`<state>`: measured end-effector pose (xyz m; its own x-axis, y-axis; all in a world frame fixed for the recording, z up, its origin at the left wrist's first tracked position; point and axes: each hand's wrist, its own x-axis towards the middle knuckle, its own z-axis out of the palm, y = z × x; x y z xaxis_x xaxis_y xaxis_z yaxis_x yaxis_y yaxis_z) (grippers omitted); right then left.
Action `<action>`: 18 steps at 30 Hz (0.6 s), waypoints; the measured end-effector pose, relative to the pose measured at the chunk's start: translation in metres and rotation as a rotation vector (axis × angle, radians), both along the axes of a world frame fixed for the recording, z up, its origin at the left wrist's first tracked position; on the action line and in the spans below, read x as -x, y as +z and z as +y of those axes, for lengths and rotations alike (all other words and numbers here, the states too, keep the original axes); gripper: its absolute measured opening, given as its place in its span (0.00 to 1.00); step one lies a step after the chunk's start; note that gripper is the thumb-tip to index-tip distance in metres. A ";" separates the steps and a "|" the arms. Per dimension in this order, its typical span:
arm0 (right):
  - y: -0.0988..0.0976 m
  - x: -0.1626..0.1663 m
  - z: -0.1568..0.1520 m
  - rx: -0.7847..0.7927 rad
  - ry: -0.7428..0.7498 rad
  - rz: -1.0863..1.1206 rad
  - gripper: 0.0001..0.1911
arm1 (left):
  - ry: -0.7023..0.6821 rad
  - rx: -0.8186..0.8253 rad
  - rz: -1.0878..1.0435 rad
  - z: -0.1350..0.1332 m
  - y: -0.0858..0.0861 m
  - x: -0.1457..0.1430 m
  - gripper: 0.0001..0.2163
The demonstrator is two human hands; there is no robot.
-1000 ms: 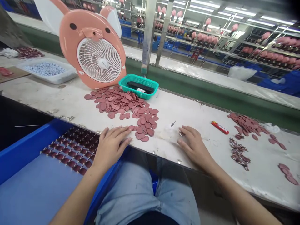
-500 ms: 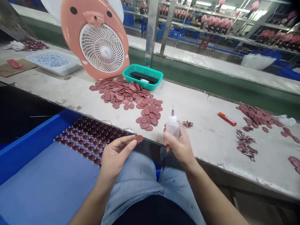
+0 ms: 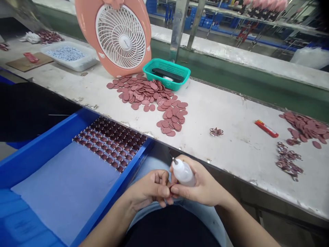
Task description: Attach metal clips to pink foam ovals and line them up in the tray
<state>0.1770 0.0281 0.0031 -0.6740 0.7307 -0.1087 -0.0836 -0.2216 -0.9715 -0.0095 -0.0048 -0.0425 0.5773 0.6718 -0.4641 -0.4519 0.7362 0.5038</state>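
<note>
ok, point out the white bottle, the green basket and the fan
White bottle (image 3: 185, 175): head view, on its body.
Green basket (image 3: 172, 85): head view, on its near wall.
Fan (image 3: 125, 43): head view, on the hub of its grille.

One basket (image 3: 167, 84) stood with one fan (image 3: 125, 43) and one tub (image 3: 83, 64) left of it, two posts (image 3: 178, 32) behind it, one bottle (image 3: 183, 173) in front.
</note>
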 end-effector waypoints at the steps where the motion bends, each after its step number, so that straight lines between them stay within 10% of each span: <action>1: -0.003 -0.002 -0.003 -0.023 -0.069 -0.013 0.19 | 0.020 0.011 -0.026 -0.001 -0.003 -0.001 0.23; 9: -0.013 -0.042 -0.019 -0.258 -0.386 -0.399 0.20 | 0.362 0.010 -0.085 -0.012 0.005 -0.003 0.18; 18: -0.008 -0.023 -0.045 -0.287 -0.879 0.001 0.25 | 0.416 -0.067 -0.047 -0.012 0.028 -0.015 0.15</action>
